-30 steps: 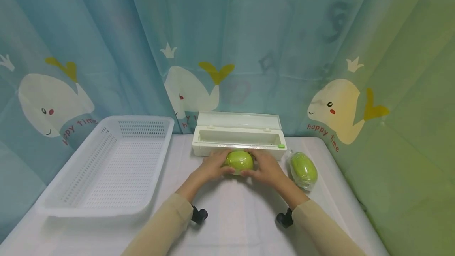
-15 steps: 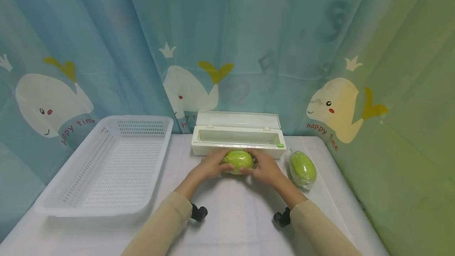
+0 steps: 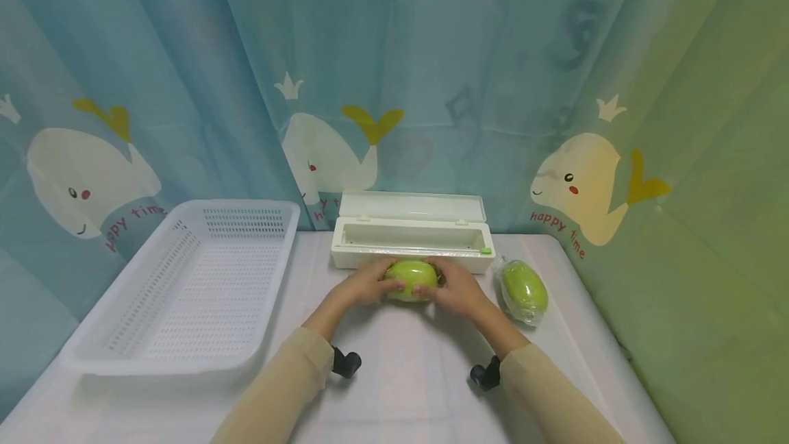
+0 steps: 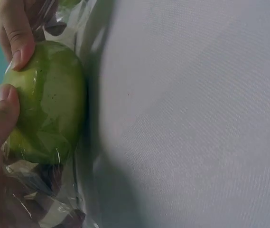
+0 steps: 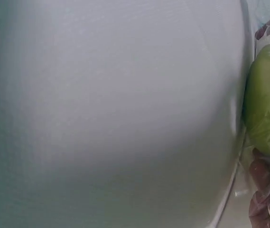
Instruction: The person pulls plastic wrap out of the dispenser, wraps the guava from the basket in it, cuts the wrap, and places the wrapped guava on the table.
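Note:
A smooth oval green fruit point(image 3: 411, 276), mango-like in shape, sits between both hands in the middle of the table, just in front of the cling film dispenser point(image 3: 411, 238). Clear film point(image 4: 61, 209) covers it and bunches at its ends. My left hand point(image 3: 365, 284) grips one end, its thumb lying on the skin. From the other side my right hand point(image 3: 459, 286) holds the fruit, thumb on top near the left one. In the right wrist view, fingers point(image 5: 263, 175) curl into loose film beside the fruit. The dispenser's lid stands open at the back.
A second green fruit point(image 3: 524, 286), wrapped in film, lies right of the right hand. At the left stands a large white perforated plastic basket point(image 3: 280, 279). A blue-green curtain point(image 3: 431, 74) with whale prints hangs behind the white-covered table point(image 3: 407, 382).
The right thumb has slid slightly left over the fruit, closer to the left thumb. The fruit has shifted a little left between the hands. Basket, dispenser and second fruit stay put.

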`<state>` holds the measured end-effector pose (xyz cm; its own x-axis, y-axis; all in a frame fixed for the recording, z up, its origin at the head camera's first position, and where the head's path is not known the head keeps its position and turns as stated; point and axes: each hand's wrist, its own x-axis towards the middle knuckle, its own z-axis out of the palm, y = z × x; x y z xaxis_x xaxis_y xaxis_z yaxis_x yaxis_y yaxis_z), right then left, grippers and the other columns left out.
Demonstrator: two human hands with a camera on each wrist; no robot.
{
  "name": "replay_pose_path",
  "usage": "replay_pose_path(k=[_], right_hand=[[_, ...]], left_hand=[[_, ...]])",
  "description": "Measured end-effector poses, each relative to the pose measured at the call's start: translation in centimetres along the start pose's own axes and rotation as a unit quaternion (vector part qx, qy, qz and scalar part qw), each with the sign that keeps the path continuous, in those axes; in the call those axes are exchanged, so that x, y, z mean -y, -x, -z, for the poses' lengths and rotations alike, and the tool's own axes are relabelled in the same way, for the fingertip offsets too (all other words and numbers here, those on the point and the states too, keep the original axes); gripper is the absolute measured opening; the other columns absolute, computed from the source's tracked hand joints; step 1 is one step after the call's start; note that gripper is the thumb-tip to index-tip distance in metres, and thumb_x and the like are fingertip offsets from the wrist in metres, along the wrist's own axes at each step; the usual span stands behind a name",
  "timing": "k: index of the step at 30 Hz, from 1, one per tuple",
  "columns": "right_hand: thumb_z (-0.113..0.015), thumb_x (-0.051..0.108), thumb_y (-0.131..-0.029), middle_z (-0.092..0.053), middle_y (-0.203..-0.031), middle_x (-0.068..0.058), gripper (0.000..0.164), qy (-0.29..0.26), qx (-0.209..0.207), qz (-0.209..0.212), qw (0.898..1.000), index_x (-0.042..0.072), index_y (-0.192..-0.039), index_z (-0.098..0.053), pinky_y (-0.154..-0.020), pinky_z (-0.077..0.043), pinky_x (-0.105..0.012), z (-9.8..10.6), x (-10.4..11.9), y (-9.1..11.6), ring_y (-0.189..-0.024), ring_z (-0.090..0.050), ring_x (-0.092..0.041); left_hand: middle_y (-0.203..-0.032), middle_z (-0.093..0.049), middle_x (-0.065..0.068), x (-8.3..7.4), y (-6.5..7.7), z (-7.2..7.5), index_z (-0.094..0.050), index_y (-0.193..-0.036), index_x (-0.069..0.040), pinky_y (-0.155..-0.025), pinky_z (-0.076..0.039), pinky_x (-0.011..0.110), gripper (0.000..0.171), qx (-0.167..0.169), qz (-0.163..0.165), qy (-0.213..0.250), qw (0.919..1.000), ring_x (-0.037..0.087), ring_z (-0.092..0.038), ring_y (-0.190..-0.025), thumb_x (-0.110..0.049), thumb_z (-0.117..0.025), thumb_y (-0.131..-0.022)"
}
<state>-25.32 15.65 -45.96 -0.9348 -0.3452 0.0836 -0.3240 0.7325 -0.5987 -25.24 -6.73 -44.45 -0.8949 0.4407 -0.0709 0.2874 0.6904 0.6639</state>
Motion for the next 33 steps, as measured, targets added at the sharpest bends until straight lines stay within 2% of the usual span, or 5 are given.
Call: replay_pose_path(k=[5,11,20,25,33], right_hand=[[-0.074,0.048,-0.084,-0.068,-0.122,-0.008,0.063,-0.009,0.014,-0.002,1.0,0.011,-0.133,-0.06,-0.095,-0.05,-0.047,0.2,-0.3,0.0,-0.11,-0.062,-0.026],[-0.074,0.046,-0.084,-0.065,-0.13,-0.011,0.063,-0.018,0.035,-0.01,0.999,0.011,-0.134,-0.06,-0.105,-0.044,-0.052,0.6,-0.3,0.0,-0.123,-0.059,-0.031],[-0.072,0.047,-0.086,-0.066,-0.127,-0.006,0.058,-0.036,0.055,0.0,0.998,0.013,-0.132,-0.063,-0.105,-0.043,-0.051,1.0,-0.4,-0.6,-0.121,-0.059,-0.028],[-0.071,0.047,-0.086,-0.067,-0.123,-0.003,0.057,-0.039,0.064,-0.001,0.997,0.013,-0.131,-0.063,-0.104,-0.044,-0.051,1.0,-0.4,-0.9,-0.119,-0.059,-0.025],[-0.071,0.044,-0.087,-0.066,-0.127,-0.005,0.055,-0.046,0.064,-0.007,0.997,0.013,-0.131,-0.063,-0.107,-0.041,-0.053,1.1,-0.2,-0.8,-0.123,-0.058,-0.028]], left_hand=[[-0.109,-0.061,0.003,0.0,-0.2,-0.1,-0.055,-0.135,-0.009,-0.094,-0.044,0.044,0.044,0.007,0.002,0.021,0.9998,0.02,-0.054,-0.102,-0.031,-0.063,-0.098],[-0.109,-0.061,0.004,-0.3,0.1,0.0,-0.055,-0.135,-0.006,-0.094,-0.045,0.044,0.044,0.018,0.008,0.039,0.999,0.02,-0.054,-0.101,-0.032,-0.061,-0.099],[-0.121,-0.061,0.006,-0.4,0.0,0.0,-0.054,-0.138,-0.008,-0.103,-0.043,0.046,0.046,0.023,0.024,0.055,0.998,0.022,-0.055,-0.114,-0.033,-0.059,-0.1],[-0.122,-0.06,0.005,-0.3,-0.1,0.1,-0.055,-0.137,-0.01,-0.103,-0.042,0.048,0.043,0.028,0.03,0.07,0.9967,0.022,-0.053,-0.115,-0.033,-0.057,-0.101],[-0.121,-0.06,0.007,-0.5,0.0,0.1,-0.057,-0.133,-0.009,-0.106,-0.041,0.049,0.04,0.027,0.026,0.062,0.9974,0.024,-0.054,-0.116,-0.033,-0.055,-0.102]])
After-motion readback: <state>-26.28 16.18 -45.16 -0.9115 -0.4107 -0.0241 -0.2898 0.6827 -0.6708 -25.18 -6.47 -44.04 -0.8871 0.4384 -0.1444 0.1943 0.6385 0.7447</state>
